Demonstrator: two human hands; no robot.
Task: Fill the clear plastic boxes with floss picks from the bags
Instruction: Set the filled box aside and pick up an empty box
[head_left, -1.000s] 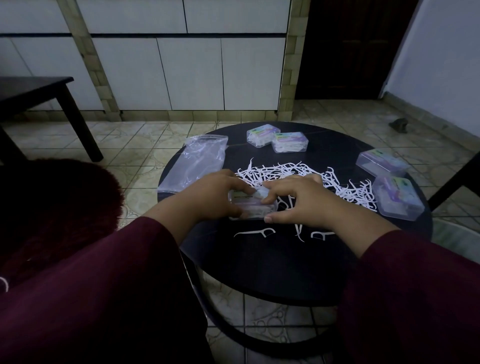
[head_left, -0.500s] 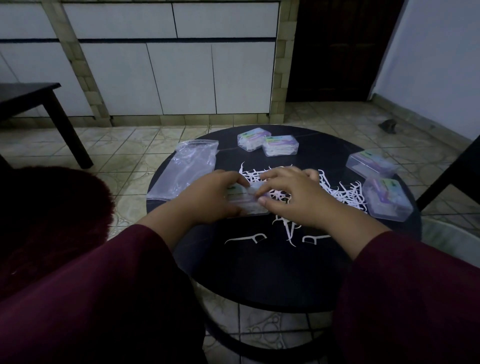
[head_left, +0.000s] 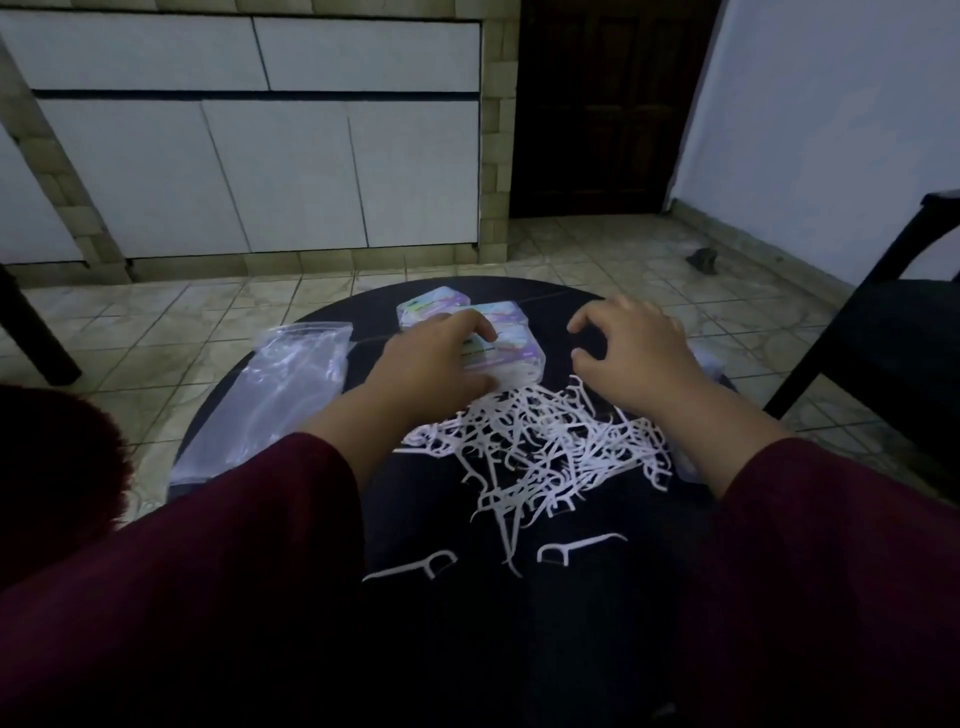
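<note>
A clear plastic box (head_left: 511, 353) with a pastel label is being held by the left hand (head_left: 431, 364) at the far middle of the round dark surface (head_left: 571, 613) — the fingers are curled over its top and the thumb is pressed against its near edge, so the grip is closed on the box. Two more labelled boxes (head_left: 436, 304) are lying just behind it, touching or nearly touching it; which cannot be told. The right hand (head_left: 631, 358) is being held above the surface to the right of the box, apart from it, its fingers loosely curled and nothing being gripped. A tangled pile of white floss picks (head_left: 545, 447) is lying loose on the surface just near of both hands, and two single picks (head_left: 582, 545) are lying apart at the near side. An almost empty clear plastic bag (head_left: 270, 395) is lying along the left edge of the surface — well apart from the pile. Dark red sleeves (head_left: 218, 571) are covering both forearms. A dark chair (head_left: 883, 338) is standing at the right on the tiled floor (head_left: 156, 332).
</note>
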